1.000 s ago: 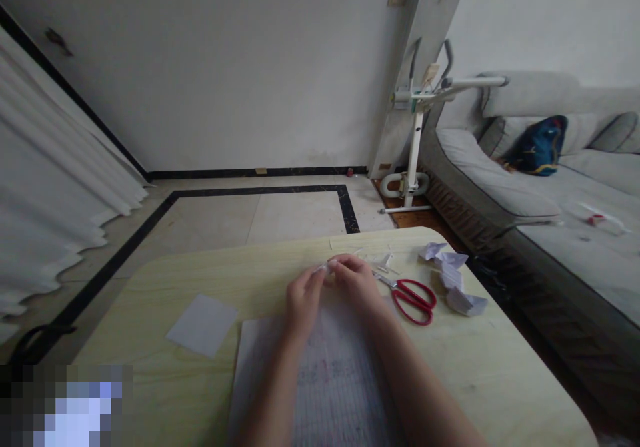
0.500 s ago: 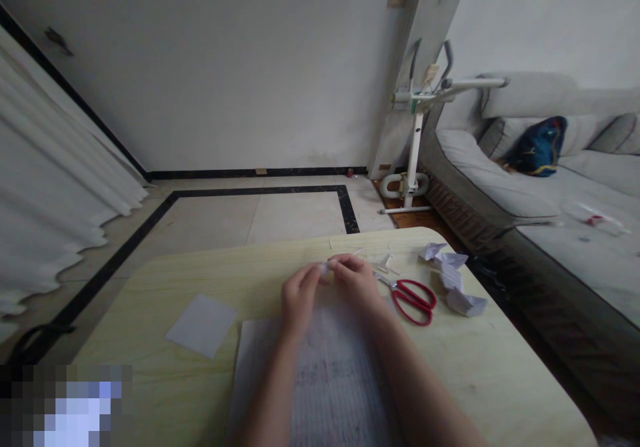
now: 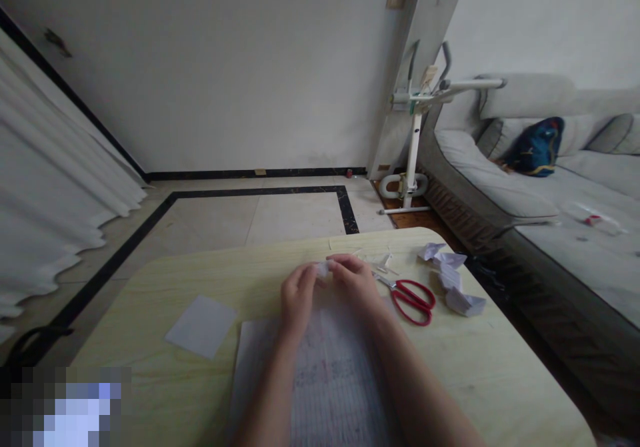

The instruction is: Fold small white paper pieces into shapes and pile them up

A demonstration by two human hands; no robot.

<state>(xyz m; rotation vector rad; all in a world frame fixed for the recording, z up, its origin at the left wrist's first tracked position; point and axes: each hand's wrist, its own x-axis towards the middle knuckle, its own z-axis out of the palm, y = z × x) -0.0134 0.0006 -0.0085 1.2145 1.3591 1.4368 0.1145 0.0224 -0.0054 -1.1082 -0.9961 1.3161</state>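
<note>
My left hand (image 3: 298, 297) and my right hand (image 3: 356, 280) meet over the far middle of a pale wooden table (image 3: 480, 360). Both pinch a small white piece of folded paper (image 3: 323, 269) between their fingertips. Under my forearms lies a lined notebook page (image 3: 330, 380) with faint writing. Red-handled scissors (image 3: 411, 297) lie just right of my right hand, blades pointing toward it.
A square white paper sheet (image 3: 202, 325) lies at the left of the table. Crumpled paper scraps (image 3: 450, 275) sit near the right edge, and thin offcuts (image 3: 380, 260) beyond the scissors. A grey sofa (image 3: 530, 193) and a white exercise frame (image 3: 415, 140) stand to the right.
My left hand has edged slightly left and curled closer on the paper piece. My right hand and the things on the table stay put.
</note>
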